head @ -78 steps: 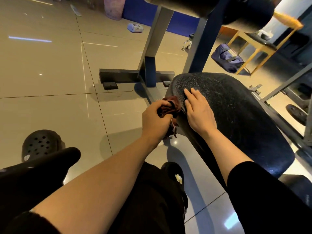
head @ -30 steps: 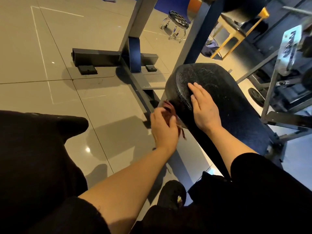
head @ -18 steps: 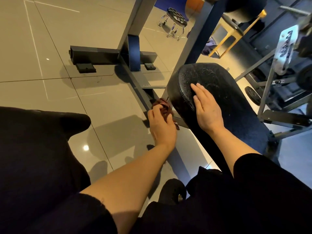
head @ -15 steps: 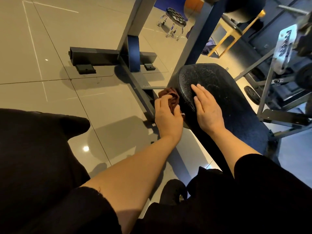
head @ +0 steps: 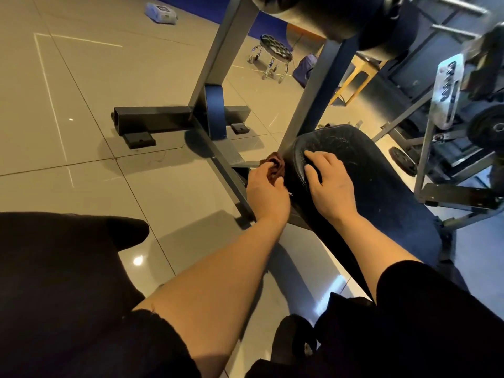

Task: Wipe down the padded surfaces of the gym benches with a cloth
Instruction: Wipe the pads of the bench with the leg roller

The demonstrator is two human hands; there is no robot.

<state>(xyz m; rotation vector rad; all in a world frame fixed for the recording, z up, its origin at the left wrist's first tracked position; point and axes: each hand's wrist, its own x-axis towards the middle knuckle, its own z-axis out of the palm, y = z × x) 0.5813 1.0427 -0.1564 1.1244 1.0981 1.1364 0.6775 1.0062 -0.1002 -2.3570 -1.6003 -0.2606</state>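
A black padded bench seat (head: 379,186) with a scuffed, cracked top slopes from the centre toward the lower right. My left hand (head: 266,193) grips a bunched dark red cloth (head: 275,166) and holds it against the pad's left side edge near its far corner. My right hand (head: 328,186) lies flat on top of the pad with its fingers spread toward the far rim.
The bench's grey steel frame and uprights (head: 218,61) rise right behind the pad, with a black floor bar (head: 152,121) to the left. A round black roller pad (head: 321,9) hangs overhead. A weight rack with plates (head: 488,129) stands at right. A small stool (head: 275,50) sits on the tiled floor beyond.
My left hand has slid the cloth along the pad's left side toward its far corner. My right hand has stayed flat on the pad. The camera has tilted up a little.
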